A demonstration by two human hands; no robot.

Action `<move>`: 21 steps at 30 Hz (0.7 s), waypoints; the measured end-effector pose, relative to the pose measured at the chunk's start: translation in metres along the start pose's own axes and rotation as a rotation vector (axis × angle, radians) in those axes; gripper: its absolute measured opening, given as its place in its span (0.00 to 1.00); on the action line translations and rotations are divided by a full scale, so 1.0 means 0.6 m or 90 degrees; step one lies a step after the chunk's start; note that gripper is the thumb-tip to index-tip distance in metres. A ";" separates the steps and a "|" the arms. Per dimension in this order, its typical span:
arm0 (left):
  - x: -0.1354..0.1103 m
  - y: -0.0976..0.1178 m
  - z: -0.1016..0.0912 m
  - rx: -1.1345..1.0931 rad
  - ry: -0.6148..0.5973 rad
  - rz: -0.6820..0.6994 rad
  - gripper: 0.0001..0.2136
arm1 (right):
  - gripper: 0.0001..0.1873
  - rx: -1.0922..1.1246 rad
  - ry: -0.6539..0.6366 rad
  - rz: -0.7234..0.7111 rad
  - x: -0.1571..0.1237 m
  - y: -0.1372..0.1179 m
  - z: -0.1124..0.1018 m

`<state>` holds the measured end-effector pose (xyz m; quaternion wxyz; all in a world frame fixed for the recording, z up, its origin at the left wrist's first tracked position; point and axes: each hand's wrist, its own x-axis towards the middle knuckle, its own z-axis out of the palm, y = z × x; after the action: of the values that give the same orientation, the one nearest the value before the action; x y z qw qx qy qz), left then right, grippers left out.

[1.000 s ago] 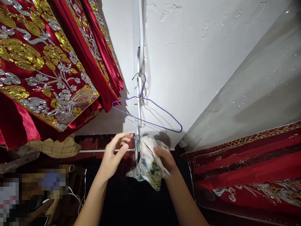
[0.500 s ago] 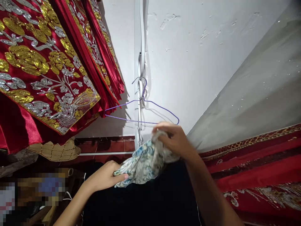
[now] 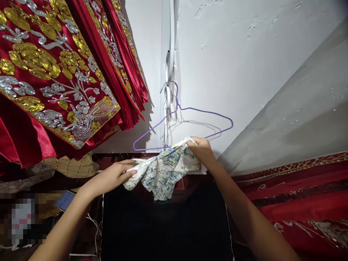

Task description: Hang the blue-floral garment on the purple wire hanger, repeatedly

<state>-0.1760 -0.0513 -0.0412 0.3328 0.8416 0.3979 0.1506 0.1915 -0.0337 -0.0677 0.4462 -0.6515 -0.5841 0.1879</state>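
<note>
A patterned cloth garment (image 3: 165,170), white with blue and green swirls, is stretched between my two hands, its lower part hanging in gathered folds. My left hand (image 3: 121,172) pinches its left end. At the upper right, my right hand (image 3: 199,148) grips the edge, where a pale band or strap loops over the fingers. Just above the cloth, a purple wire hanger (image 3: 205,110) hangs by its hook from a white metal stand (image 3: 171,47) against the wall. The cloth overlaps part of the hanger's bottom bar in view, and whether they touch I cannot tell.
Red cloths with gold and silver sequins (image 3: 62,79) hang at the upper left. More red embroidered fabric (image 3: 307,192) lies along the right side, below a grey sheer drape (image 3: 293,98). A black surface (image 3: 165,228) spans the bottom centre. White cables (image 3: 95,228) trail at lower left.
My hands have moved apart and up, spreading the bunched garment out between them. The purple hanger has swung round, its right end now higher and its left end lower.
</note>
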 end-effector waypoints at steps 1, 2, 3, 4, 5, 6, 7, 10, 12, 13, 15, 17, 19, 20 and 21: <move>0.007 0.004 -0.004 0.013 0.017 0.009 0.12 | 0.17 -0.003 0.000 -0.001 -0.006 -0.003 -0.015; 0.015 0.011 -0.008 0.036 0.041 0.017 0.13 | 0.16 -0.004 0.000 -0.003 -0.012 -0.008 -0.028; 0.023 0.020 -0.013 0.060 0.071 0.028 0.13 | 0.16 -0.004 -0.001 -0.004 -0.017 -0.012 -0.038; 0.031 0.032 -0.017 0.079 0.108 0.044 0.14 | 0.15 -0.004 -0.002 -0.005 -0.021 -0.017 -0.046; 0.040 0.046 -0.021 0.088 0.148 0.067 0.14 | 0.15 -0.008 -0.004 -0.012 -0.026 -0.022 -0.051; 0.049 0.060 -0.024 0.087 0.185 0.094 0.14 | 0.15 -0.013 -0.014 -0.026 -0.030 -0.026 -0.052; 0.058 0.073 -0.027 0.078 0.215 0.122 0.13 | 0.16 -0.016 -0.033 -0.046 -0.035 -0.031 -0.051; 0.088 0.101 -0.031 0.020 0.297 0.183 0.12 | 0.14 -0.012 -0.111 -0.091 -0.056 -0.045 -0.037; 0.106 0.103 -0.035 -0.024 0.322 0.185 0.21 | 0.10 0.019 -0.154 -0.087 -0.071 -0.055 -0.030; 0.114 0.100 -0.039 -0.041 0.312 0.181 0.25 | 0.07 0.040 -0.167 -0.085 -0.077 -0.060 -0.029; 0.123 0.091 -0.048 -0.062 0.250 0.174 0.26 | 0.04 0.074 -0.162 -0.086 -0.086 -0.066 -0.036; 0.125 0.083 -0.060 -0.076 0.194 0.163 0.21 | 0.13 0.078 -0.086 -0.076 -0.088 -0.067 -0.051; 0.122 0.082 -0.072 -0.098 0.179 0.140 0.20 | 0.24 0.078 0.048 -0.052 -0.083 -0.061 -0.072; 0.120 0.085 -0.078 -0.110 0.179 0.126 0.19 | 0.30 0.087 0.116 -0.044 -0.077 -0.057 -0.083; 0.118 0.088 -0.083 -0.122 0.177 0.115 0.19 | 0.36 0.096 0.179 -0.043 -0.070 -0.051 -0.095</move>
<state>-0.1264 0.0005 0.0305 0.3387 0.8094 0.3466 0.3316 0.2067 -0.0955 -0.0246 0.5772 -0.6161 -0.5216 0.1233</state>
